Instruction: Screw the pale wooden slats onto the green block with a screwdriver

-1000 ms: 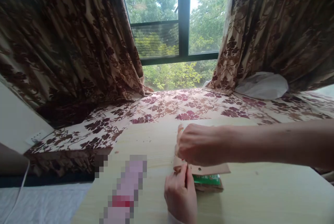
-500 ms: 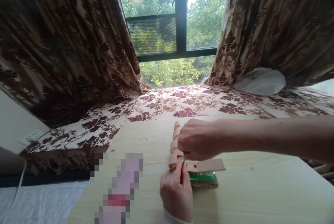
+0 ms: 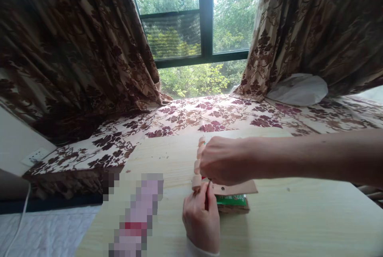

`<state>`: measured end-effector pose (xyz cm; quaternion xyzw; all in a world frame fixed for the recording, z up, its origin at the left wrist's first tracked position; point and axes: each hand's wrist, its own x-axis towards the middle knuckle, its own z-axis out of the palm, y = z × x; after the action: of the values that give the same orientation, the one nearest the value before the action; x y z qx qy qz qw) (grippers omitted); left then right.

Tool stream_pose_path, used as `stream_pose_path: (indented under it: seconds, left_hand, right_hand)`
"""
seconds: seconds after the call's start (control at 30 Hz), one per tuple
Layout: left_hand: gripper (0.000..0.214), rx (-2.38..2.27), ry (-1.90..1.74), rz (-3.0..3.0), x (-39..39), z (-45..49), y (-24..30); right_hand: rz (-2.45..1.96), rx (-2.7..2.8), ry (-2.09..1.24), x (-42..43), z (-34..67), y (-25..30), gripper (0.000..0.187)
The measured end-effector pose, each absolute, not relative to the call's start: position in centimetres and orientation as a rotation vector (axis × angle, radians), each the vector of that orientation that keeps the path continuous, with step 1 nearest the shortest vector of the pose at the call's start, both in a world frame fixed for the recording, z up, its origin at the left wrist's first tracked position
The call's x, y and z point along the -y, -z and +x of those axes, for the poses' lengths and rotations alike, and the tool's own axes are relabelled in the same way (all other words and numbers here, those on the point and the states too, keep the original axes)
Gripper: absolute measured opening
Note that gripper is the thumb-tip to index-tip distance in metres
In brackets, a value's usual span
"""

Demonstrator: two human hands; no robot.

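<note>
Pinching the tan cardboard strip (image 3: 236,188) over a green packet (image 3: 231,199), left hand (image 3: 201,219) and right hand (image 3: 223,161) both clamp it.

blurred object (image 3: 136,217) — unidentifiable, green packet (image 3: 231,200) part-hidden

Table (image 3: 299,217) nearest. Packet (image 3: 233,204) on it, about the middle, with a card flap (image 3: 239,188) lying across the packet's far edge. Left hand (image 3: 202,219) at the flap's left end, on the near side. Right hand (image 3: 224,161) just behind it, reaching in from the right. Covered ledge (image 3: 185,119) behind the table, with a bag (image 3: 299,89) on its right part. Window (image 3: 191,29) behind the ledge, between the left curtain (image 3: 74,49) and the right curtain (image 3: 314,29). Wall socket (image 3: 36,154) far left.
</note>
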<state>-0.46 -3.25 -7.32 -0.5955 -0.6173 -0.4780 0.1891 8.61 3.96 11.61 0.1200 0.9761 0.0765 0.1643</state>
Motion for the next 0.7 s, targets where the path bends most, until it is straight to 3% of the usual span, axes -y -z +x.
stream_pose_path:
  seconds: [0.17,0.47,0.7]
  left_hand:
    - [0.023,1.735,1.363,-1.663,3.2,-0.6,7.4]
    - [0.03,1.767,1.342,-1.685,3.2,-0.5,6.4]
    - [0.027,1.787,1.364,-1.657,3.0,-0.4,6.9]
  right_hand:
    - [0.515,-2.754,-0.118,-3.9,8.3,-11.8,0.013]
    - [0.266,-2.868,-0.269,-2.8,9.1,-12.2,0.013]
    - [0.467,-2.78,-0.17,-3.7,8.6,-11.5,0.007]
